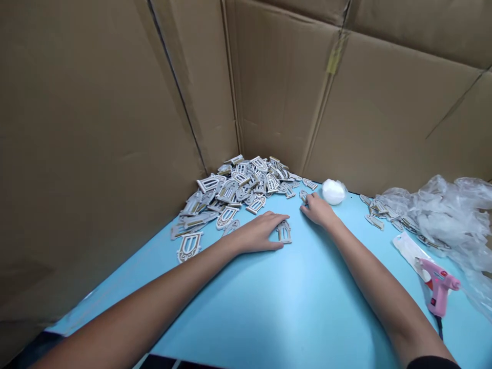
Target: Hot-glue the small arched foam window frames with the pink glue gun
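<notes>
My left hand [259, 234] is low over the blue table, thumb and fingers spread around a small arched window-shaped piece [285, 233]. Its fingertips touch the top of this piece, and the thumb is by the bottom. My right hand [318, 209] has its fingers bent at a second arched piece [303, 196], which is partly hidden by them. Beyond my left hand rises a heap of similar white-and-gold arched pieces [234, 189]. One larger arched piece [189, 246] lies apart, near my left forearm.
A round white object [333, 191] is just beyond my right hand. On the right are more loose pieces [378, 210], crumpled clear plastic [442, 210], a white packet [410, 251] and a pink glue gun [440, 287] with a cord. Cardboard walls [277, 87] enclose the blue table [269, 318].
</notes>
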Demonstrator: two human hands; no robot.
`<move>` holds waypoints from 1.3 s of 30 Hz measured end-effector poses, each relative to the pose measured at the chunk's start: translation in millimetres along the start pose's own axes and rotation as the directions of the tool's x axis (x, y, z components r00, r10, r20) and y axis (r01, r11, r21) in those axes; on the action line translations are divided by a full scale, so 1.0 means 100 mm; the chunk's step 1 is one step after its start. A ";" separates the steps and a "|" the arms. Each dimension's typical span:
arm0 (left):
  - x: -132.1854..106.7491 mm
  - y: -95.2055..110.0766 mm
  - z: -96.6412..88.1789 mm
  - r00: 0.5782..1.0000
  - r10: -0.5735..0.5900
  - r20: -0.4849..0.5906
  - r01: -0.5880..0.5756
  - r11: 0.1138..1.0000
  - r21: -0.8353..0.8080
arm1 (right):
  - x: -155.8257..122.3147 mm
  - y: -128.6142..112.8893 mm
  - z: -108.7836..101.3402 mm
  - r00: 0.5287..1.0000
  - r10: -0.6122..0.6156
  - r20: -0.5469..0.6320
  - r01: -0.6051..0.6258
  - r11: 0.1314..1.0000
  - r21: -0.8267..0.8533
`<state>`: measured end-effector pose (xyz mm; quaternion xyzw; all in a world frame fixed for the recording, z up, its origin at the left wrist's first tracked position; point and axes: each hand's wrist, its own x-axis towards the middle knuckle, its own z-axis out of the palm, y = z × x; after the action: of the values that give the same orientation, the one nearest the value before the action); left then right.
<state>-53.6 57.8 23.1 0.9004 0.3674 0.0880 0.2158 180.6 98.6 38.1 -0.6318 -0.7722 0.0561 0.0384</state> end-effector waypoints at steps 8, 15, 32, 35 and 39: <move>-0.03 0.05 -0.02 0.998 0.019 0.054 -0.019 1.000 0.000 | -0.10 0.33 -0.38 0.998 -0.028 -0.048 0.029 0.999 0.026; -0.08 0.14 0.04 0.994 0.075 0.076 -0.075 0.997 0.004 | 0.00 0.26 -0.50 0.981 -0.186 0.055 0.180 0.978 0.107; -0.07 0.00 -0.20 0.933 -0.276 -0.232 0.340 0.888 0.311 | 0.67 -0.27 -0.06 0.998 0.019 -0.052 -0.009 0.982 0.190; -0.06 -0.16 -0.30 0.900 -0.354 -0.255 0.423 0.854 0.305 | 0.69 -0.31 -0.03 0.996 0.041 -0.084 -0.021 0.974 0.228; 0.00 -0.20 -0.27 0.890 -0.385 -0.243 0.443 0.855 0.270 | 0.35 -0.09 -0.24 0.996 0.085 -0.033 -0.076 0.971 0.229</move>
<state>-74.8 79.9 38.2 0.8108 0.5804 0.0596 0.0475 168.4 132.0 62.2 -0.6551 -0.7334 0.1320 0.1244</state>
